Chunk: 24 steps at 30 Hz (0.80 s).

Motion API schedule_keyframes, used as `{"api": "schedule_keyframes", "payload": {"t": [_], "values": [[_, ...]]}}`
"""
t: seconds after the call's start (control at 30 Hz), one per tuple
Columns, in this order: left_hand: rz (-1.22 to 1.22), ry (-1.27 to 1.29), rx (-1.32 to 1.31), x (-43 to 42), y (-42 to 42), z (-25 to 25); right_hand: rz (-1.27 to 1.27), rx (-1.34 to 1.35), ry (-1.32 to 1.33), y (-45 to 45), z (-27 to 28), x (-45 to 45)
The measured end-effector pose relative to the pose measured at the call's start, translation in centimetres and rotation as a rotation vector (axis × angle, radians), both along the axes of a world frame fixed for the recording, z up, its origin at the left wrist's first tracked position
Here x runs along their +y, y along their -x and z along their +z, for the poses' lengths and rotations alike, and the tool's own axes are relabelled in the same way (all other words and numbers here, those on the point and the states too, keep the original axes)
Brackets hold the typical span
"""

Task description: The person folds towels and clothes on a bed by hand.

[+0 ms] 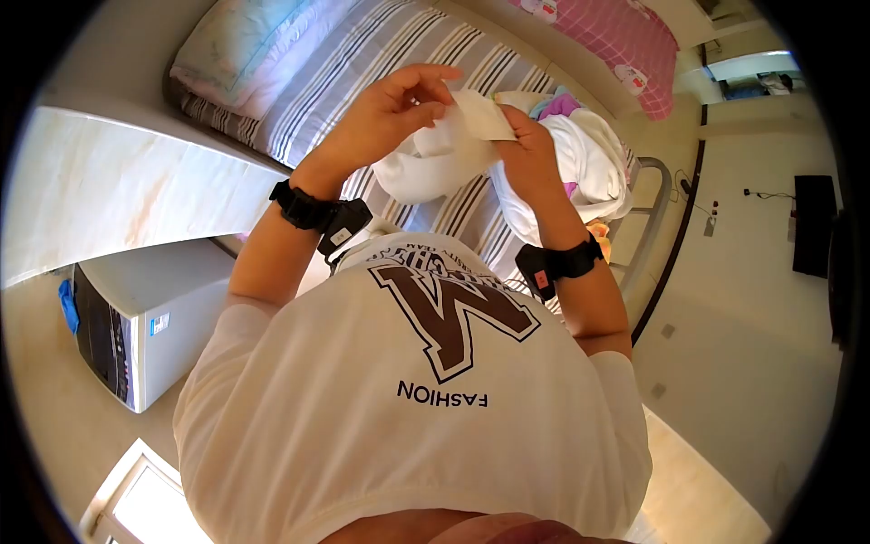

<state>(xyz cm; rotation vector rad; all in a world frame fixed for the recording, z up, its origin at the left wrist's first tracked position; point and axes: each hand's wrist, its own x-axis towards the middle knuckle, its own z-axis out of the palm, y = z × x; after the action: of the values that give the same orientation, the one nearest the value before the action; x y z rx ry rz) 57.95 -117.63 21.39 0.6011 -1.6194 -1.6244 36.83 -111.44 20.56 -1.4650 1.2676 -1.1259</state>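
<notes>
A white cloth [421,172] hangs between my hands over the bed, its lower part draping in a loose fold. My right hand [530,154] is closed on the cloth's upper right part, where a flat cream-white flap [485,116] stands up between thumb and fingers. At the upper left edge of that flap, my left hand [394,113] has its thumb and fingers bent together in a loose pinch on the cloth, the index finger stretched out above. What kind of garment or linen the cloth is cannot be made out.
Beneath is a striped bed [399,45] with a pale pillow [245,54] at its left. White and purple laundry [589,163] lies right of my right hand, by a grey metal bed rail [657,181]. A grey-white appliance [172,299] stands left; a pink blanket [625,45] lies beyond.
</notes>
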Motion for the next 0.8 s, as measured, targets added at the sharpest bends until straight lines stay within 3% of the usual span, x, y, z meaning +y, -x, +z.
{"api": "schedule_keyframes", "payload": {"t": [0.03, 0.17, 0.33, 0.4, 0.53, 0.6, 0.67, 0.8], "values": [[0.048, 0.127, -0.129, -0.3, -0.8, 0.1, -0.024, -0.015, 0.029, -0.3, 0.2, -0.1], [0.051, 0.474, -0.013, -0.4, -1.9, 0.3, -0.066, -0.008, 0.011, -3.5, 1.0, 0.1], [0.0, 0.302, 0.035, -0.6, -2.8, -0.9, -0.087, -0.034, -0.075, -6.3, 0.8, 0.8], [-0.131, -0.006, 0.184, -0.7, -3.0, -1.7, -0.08, -0.051, -0.097, -6.8, 1.3, 1.1], [-0.136, 0.038, 0.189, -0.7, -3.5, -1.9, -0.076, 0.028, -0.146, -7.3, 1.4, 1.2], [-0.114, -0.01, 0.053, -0.5, -3.9, -1.5, -0.061, 0.025, -0.15, -7.5, 1.1, 1.2], [-0.091, -0.034, 0.06, -0.3, -3.8, -1.4, -0.043, -0.253, -0.15, -7.6, 0.7, 1.4], [-0.073, 0.003, -0.005, -0.2, -3.7, -1.2, -0.061, -0.509, -0.317, -6.3, -0.6, 0.4]]}}
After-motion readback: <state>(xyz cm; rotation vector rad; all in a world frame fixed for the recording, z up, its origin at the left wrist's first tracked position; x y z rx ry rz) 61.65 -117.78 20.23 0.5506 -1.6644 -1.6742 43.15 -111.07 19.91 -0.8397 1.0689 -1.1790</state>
